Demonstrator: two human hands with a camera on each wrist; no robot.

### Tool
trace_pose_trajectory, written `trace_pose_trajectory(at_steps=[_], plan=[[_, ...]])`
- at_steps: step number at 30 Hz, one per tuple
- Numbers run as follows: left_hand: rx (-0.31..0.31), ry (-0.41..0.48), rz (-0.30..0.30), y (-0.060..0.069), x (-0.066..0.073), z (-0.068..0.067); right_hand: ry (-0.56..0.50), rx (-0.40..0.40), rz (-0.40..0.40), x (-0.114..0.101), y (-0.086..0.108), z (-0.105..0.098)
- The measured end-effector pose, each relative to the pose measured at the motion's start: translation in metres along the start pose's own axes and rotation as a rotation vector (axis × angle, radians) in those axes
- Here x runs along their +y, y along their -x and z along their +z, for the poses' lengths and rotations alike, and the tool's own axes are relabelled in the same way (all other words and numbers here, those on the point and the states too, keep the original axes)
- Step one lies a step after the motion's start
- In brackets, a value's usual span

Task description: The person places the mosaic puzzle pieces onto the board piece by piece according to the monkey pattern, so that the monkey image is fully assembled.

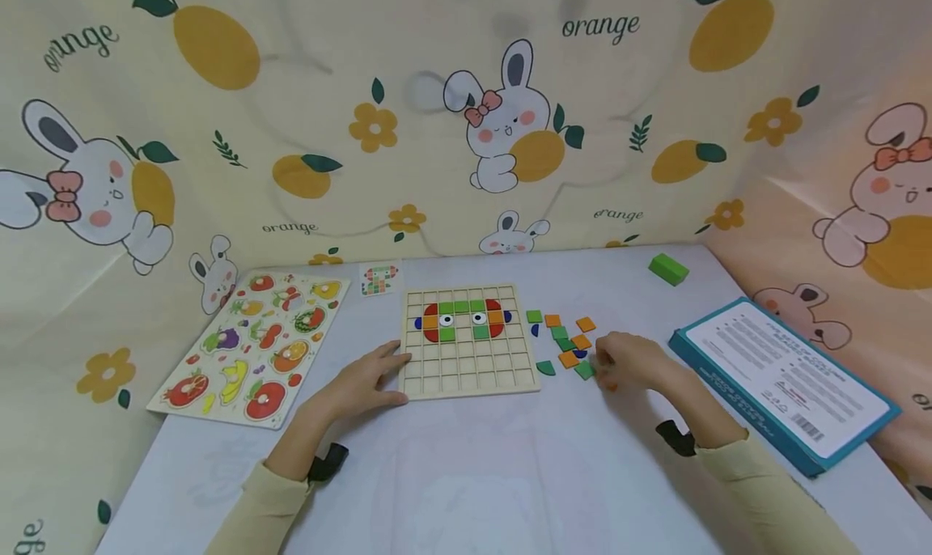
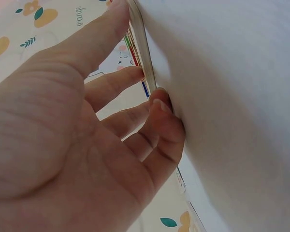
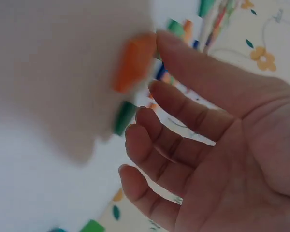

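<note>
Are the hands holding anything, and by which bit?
The left hand touches the wooden board at its left edge. The right hand is at an orange tile; I can't tell whether it's held.

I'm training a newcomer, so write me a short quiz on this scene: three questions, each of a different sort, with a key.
1. Which of these does the left hand touch?
A. the fruit board
B. the grid board
C. the loose tiles
2. True or false: the green block lies apart from the teal-edged box.
3. How many round eye pieces sit on the grid board?

Key: 1. B; 2. true; 3. two.
</note>
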State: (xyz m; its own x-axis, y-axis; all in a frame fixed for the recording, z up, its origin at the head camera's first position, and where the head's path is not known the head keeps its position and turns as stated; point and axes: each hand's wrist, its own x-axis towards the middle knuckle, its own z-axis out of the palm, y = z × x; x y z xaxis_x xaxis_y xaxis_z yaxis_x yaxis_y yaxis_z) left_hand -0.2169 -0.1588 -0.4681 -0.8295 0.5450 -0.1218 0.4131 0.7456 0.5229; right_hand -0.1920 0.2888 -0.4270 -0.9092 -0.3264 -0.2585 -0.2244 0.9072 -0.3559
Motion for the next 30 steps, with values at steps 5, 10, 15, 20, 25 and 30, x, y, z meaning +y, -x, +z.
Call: trace_pose_trajectory(at_steps=[5,10,15,20,25,30], plan=[[-0.002,-0.003,0.009,-0.001,0.000,-0.001,-0.059,0.036,-0.013,0.010,0.008,0.010],[-0.013,0.002,0.019,-0.001,0.000,-0.001,-0.126,0.027,-0.059,0.005,0.003,0.008],[-0.009,-0.003,0.019,-0.001,0.000,-0.001,-0.239,0.038,-0.163,-0.022,-0.021,0.004],[0.003,0.001,0.024,0.001,-0.002,-0.003,-0.352,0.036,-0.304,-0.068,-0.068,0.012],[0.001,0.003,0.029,-0.001,-0.004,0.001,-0.402,0.005,-0.388,-0.108,-0.118,0.024],[0.005,-0.005,0.031,-0.002,-0.005,0.000,-0.426,-0.011,-0.373,-0.133,-0.148,0.032]])
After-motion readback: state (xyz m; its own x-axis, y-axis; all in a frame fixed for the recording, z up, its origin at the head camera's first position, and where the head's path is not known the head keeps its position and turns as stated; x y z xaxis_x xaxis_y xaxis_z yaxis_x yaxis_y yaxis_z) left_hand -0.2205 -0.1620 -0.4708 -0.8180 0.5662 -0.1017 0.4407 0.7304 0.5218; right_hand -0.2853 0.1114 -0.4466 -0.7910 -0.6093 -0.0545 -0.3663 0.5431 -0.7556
